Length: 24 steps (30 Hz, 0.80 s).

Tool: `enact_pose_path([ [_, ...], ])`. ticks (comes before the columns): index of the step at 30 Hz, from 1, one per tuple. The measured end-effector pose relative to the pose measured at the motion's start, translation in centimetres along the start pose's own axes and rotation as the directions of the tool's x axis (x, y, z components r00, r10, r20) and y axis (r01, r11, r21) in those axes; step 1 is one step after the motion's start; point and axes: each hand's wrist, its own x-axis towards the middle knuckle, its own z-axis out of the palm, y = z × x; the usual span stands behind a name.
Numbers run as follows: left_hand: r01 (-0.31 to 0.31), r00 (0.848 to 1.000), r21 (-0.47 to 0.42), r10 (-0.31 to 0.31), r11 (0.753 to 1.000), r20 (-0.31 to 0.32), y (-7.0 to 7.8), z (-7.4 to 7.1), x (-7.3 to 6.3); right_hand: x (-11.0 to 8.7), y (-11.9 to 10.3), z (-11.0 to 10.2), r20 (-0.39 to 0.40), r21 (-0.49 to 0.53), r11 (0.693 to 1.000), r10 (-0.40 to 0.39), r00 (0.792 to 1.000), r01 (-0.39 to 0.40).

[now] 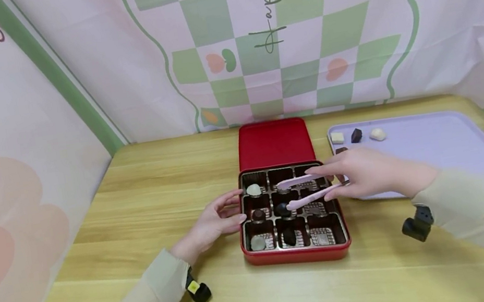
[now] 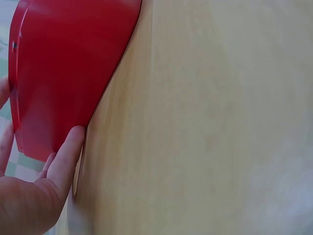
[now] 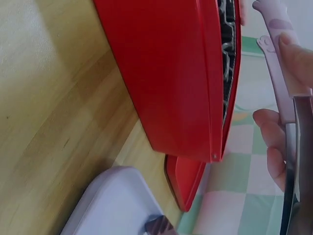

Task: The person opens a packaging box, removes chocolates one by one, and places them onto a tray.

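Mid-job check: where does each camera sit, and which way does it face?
Head: worn on the head, facing forward and down at the red box and pink tongs; left hand, right hand and sleeves show.
Left wrist: worn there, facing the box's wall and the tabletop; left fingers show.
Right wrist: worn there, facing the box's wall, lilac tray and tongs; right fingers show.
Head and right wrist share the tongs.

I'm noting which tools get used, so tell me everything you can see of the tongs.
The tongs have two pale lilac-pink, plastic-looking arms with rounded tips, joined to metallic-looking strips. The right hand holds them with the arms spread, over the open red box. One tip is beside the dark ball in the centre compartment; contact there is unclear.
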Motion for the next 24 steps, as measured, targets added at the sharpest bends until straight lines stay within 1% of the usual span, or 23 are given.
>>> enact_pose_path([
  [4,0.003,1.0,-0.001,-0.003,1.0,-0.001,0.0,0.0,0.0,0.5,-0.4,0.2,0.063,-0.002,1.0,0.006,0.998,-0.006],
  [13,0.0,1.0,0.005,0.0,1.0,0.002,-0.1,0.0,0.0,1.2,-0.7,0.7,0.121,-0.069,0.998,-0.005,0.993,0.013],
  [19,-0.005,1.0,0.003,0.005,1.0,0.005,0.1,0.0,-0.1,2.2,-0.9,0.3,0.188,-0.101,0.995,0.015,0.982,0.004],
  [24,0.008,1.0,-0.004,-0.007,1.0,0.005,0.1,0.0,0.0,2.9,-1.2,0.0,0.246,-0.109,0.994,0.051,0.968,-0.024],
])
